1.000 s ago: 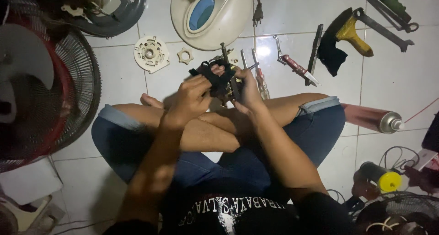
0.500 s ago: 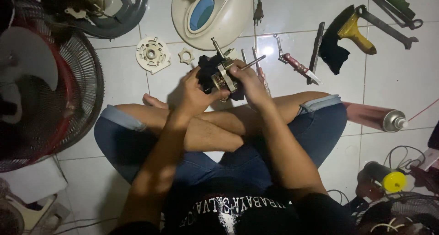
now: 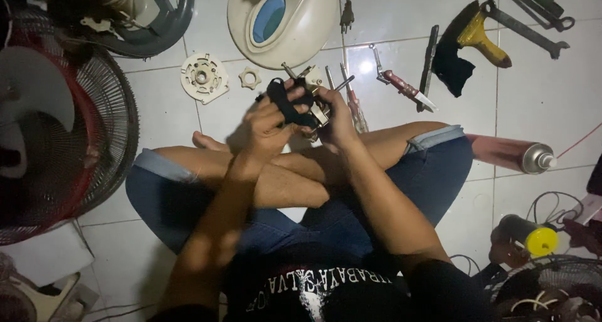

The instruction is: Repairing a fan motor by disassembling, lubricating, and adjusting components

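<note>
Both hands grip a small fan motor (image 3: 305, 106) just above the crossed shins — the left hand (image 3: 271, 124) closes over its black casing, the right hand (image 3: 338, 118) clamps the metal side, where a shaft pokes out. The motor is out of any housing, so disassembly looks well along; whether it is being stripped further or rebuilt, I cannot tell. Just beyond the motor lies a cream fan base (image 3: 282, 21); left of the motor sit a round plastic plate (image 3: 203, 77) and a small nut (image 3: 249, 78). Right of the motor lie a red-handled knife (image 3: 404, 91) and a yellow-handled brush (image 3: 467, 43) — a spray can (image 3: 511, 154) lies farther right.
</note>
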